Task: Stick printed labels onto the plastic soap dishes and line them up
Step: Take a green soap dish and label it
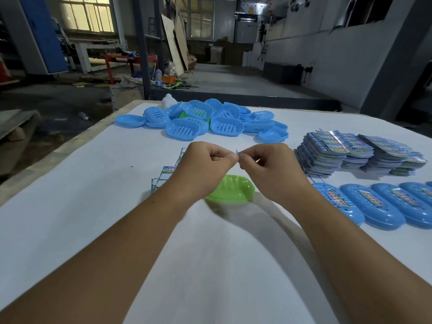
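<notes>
white table (93, 183) — blue dishes (201, 120), label stacks (357, 150), one green dish (230, 189).

Labels (360, 150) behind lined-up dishes (374, 202)

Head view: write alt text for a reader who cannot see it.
Left hand and right hand pinch a small strip together above a green soap dish on the white table. Unlabelled blue dishes are piled behind; label stacks and labelled blue dishes sit right.

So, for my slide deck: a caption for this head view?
Both hands pinch a small strip above a green soap dish.
</notes>
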`<act>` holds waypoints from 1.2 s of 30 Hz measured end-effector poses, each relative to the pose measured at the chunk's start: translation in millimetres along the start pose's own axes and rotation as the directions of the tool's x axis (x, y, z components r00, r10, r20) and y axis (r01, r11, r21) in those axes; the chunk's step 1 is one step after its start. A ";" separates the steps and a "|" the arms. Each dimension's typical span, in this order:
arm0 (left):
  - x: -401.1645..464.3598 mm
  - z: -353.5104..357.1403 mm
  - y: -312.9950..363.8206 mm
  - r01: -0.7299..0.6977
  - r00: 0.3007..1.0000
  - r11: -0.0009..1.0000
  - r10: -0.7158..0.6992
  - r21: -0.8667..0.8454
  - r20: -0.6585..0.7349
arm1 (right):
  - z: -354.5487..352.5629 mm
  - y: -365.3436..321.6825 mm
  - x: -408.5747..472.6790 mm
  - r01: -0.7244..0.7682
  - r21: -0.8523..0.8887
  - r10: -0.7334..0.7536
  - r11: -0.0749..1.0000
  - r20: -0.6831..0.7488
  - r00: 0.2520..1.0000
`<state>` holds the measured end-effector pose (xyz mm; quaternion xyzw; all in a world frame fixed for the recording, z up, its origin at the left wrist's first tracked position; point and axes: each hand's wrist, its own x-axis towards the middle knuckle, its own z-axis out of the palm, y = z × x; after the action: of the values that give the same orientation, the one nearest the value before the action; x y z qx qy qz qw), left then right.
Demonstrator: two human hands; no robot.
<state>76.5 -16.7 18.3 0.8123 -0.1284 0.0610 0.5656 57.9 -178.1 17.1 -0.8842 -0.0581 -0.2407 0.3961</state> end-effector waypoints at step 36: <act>10.9 -23.1 -4.3 0.188 0.974 0.853 -0.225 0.487 0.018 | -5.5 1.9 -1.3 -0.319 -0.036 0.317 0.947 0.261 0.912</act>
<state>89.2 4.8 25.2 0.9383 -0.0422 0.0000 0.3433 55.2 -183.3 18.4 -0.9045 0.0336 -0.0531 0.4219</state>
